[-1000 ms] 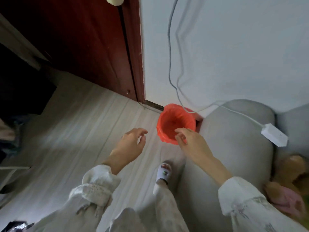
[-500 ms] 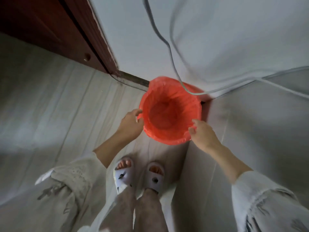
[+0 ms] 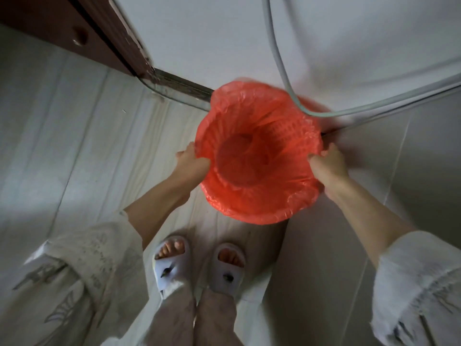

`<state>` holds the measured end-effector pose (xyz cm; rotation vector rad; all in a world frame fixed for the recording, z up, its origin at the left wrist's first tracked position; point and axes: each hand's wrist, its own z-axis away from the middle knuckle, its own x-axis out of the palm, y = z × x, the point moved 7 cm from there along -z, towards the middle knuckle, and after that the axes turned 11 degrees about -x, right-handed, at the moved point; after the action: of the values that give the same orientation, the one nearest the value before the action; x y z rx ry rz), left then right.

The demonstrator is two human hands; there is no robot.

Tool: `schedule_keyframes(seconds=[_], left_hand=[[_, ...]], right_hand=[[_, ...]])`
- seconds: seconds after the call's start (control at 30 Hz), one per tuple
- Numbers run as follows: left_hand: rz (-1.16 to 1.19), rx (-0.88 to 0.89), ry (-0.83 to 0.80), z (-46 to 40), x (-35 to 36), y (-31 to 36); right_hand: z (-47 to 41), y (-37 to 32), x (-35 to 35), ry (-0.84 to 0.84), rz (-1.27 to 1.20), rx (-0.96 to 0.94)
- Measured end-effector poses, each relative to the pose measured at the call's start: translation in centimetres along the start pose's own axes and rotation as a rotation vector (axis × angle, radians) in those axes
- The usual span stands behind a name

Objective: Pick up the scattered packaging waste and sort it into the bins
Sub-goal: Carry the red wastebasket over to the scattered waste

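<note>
Head view is looking straight down at a red bin [image 3: 259, 156] lined with a thin red plastic bag, which is sitting at the centre of the picture, a little toward one o'clock. Its bag is folding over the rim in crinkles, and a lattice wall is showing through the film at about two o'clock inside the bin. The inside is looking bare, though the film is blurring any detail at the bottom.

The left hand [image 3: 190, 162] is gripping the bin's rim at nine o'clock, fingers curling over the edge into the liner. The right hand [image 3: 329, 166] is gripping the rim at three o'clock, thumb and fingers pinching the bag's edge. Both forearms are reaching in from the lower corners, in pale patterned sleeves [image 3: 419, 288].

At six o'clock from the bin two feet in pale slippers [image 3: 172, 265] are standing side by side on the light wooden floor [image 3: 74, 126]. At eleven o'clock a dark red-brown door frame [image 3: 104, 33] is meeting a white wall [image 3: 212, 33]. A grey cable [image 3: 282, 58] is hanging down the wall from twelve o'clock, curving past the bin's far rim and running off toward three o'clock. A grey upholstered surface [image 3: 424, 151] is filling the side from three to five o'clock, just beside the bin.
</note>
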<state>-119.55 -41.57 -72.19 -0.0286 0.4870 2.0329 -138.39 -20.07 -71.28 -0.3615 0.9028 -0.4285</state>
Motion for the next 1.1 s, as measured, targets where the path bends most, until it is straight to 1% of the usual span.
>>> schedule_keyframes(seconds=[0.07, 0.13, 0.17, 0.23, 0.33, 0.4, 0.57, 0.73, 0.83, 0.93, 1.1], left_hand=[[0.097, -0.07, -0.051, 0.1, -0.1, -0.6], [0.172, -0.102, -0.086, 0.1, 0.0, -0.9], [0.191, -0.115, -0.08, 0.2, -0.2, -1.3], [0.237, -0.136, -0.047, 0.7, -1.2, -2.5], [0.324, -0.2, 0.011, 2.7, -3.8, -5.0], [0.364, -0.216, 0.058, 5.1, -6.2, -6.5], [0.501, -0.264, 0.144, 13.5, -13.9, -10.4], [0.559, -0.245, 0.141, 24.5, -19.9, -12.1], [0.612, -0.193, 0.147, 32.0, -23.1, -13.3], [0.678, -0.126, 0.14, 38.1, -25.3, -15.2], [0.906, -0.066, 0.223, 48.2, -28.8, -20.7]], right_hand=[[0.3, 0.6, -0.2, -0.027, -0.125, 0.086], [0.6, 0.9, -0.4, -0.08, -0.18, 0.145], [0.9, 0.9, -0.2, -0.117, -0.206, 0.174], [1.8, 0.9, 0.3, -0.169, -0.178, 0.164], [5.2, -0.3, 0.3, -0.15, -0.254, 0.141], [7.9, -1.2, 0.6, -0.177, -0.317, 0.146], [16.7, -4.8, 0.1, -0.319, -0.347, 0.182], [27.0, -10.4, -3.4, -0.386, -0.36, 0.193], [32.7, -14.4, -6.4, -0.431, -0.329, 0.143], [36.8, -18.4, -8.2, -0.487, -0.238, -0.003], [44.9, -25.5, -9.0, -0.595, -0.119, -0.216]])
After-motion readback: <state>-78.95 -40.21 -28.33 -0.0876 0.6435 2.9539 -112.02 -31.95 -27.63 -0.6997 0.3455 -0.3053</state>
